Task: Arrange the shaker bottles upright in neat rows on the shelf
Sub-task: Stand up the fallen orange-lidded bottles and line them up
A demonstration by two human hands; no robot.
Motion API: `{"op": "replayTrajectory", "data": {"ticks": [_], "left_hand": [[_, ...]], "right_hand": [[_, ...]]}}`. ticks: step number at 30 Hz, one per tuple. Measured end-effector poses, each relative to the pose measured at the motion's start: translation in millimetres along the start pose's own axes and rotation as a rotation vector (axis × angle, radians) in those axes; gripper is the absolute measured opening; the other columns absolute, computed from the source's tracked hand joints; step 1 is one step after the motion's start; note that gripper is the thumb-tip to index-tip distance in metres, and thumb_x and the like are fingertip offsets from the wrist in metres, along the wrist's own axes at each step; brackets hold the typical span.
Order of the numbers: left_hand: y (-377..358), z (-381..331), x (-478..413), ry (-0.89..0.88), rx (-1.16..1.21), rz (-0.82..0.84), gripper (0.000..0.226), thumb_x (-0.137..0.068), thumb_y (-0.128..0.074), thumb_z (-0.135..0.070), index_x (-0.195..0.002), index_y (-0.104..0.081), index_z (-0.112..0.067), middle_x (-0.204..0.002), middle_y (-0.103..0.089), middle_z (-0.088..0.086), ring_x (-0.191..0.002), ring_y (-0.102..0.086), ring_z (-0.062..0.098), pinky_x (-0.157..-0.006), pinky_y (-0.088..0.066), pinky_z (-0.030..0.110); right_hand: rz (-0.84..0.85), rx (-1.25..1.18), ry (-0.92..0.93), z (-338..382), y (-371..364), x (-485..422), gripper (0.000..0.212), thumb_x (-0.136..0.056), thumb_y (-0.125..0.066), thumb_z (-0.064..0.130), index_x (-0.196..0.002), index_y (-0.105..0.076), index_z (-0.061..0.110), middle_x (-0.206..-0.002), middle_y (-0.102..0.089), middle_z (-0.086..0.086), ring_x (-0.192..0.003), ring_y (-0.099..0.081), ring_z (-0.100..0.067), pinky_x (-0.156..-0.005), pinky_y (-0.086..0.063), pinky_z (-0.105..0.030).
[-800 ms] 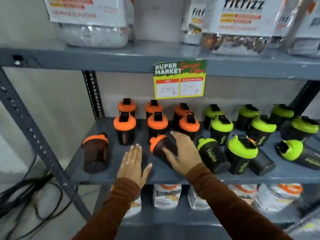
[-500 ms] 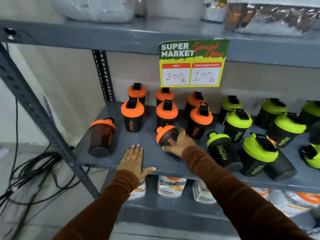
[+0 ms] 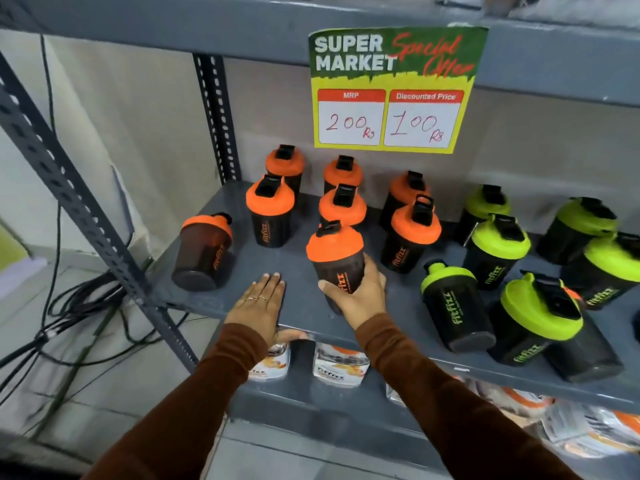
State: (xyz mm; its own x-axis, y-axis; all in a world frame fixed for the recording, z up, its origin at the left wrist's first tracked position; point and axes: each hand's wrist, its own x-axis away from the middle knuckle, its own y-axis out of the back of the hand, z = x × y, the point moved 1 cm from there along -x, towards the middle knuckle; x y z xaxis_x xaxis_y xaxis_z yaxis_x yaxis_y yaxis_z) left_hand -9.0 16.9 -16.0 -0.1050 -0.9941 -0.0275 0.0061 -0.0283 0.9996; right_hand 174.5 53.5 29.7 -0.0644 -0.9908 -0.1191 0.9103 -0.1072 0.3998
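Now my right hand (image 3: 356,296) wraps an orange-lid shaker bottle (image 3: 337,263) near the front edge of the shelf (image 3: 301,296); my left hand (image 3: 258,308) lies spread flat beside it. If I release it tilted, it may knock the neighbouring orange bottle (image 3: 410,239).

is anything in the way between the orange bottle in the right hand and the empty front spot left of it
Nothing visible blocks it. The right hand holds the orange-lidded bottle upright, and the bare shelf just left of it is open. Only the left hand rests flat on the front edge there, and the tilted orange bottle sits further left.
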Motion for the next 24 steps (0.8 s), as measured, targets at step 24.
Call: {"op": "replayTrajectory", "data": {"ticks": [24], "left_hand": [[3.8,44.0,47.8,-0.236,0.006,-0.291,0.062,-0.079,-0.042,-0.056,-0.107,-0.064,-0.004,-0.111,-0.068,0.012,-0.102,-0.064,0.024,-0.079,-0.054,0.039]], "right_hand": [[-0.229,0.051,0.899,66.5,-67.6,66.5,0.066,-0.079,-0.061,0.036,-0.133,-0.032,0.013,-0.142,-0.037,-0.005,-0.132,-0.033,-0.022,-0.110,-0.028,-0.047]]}}
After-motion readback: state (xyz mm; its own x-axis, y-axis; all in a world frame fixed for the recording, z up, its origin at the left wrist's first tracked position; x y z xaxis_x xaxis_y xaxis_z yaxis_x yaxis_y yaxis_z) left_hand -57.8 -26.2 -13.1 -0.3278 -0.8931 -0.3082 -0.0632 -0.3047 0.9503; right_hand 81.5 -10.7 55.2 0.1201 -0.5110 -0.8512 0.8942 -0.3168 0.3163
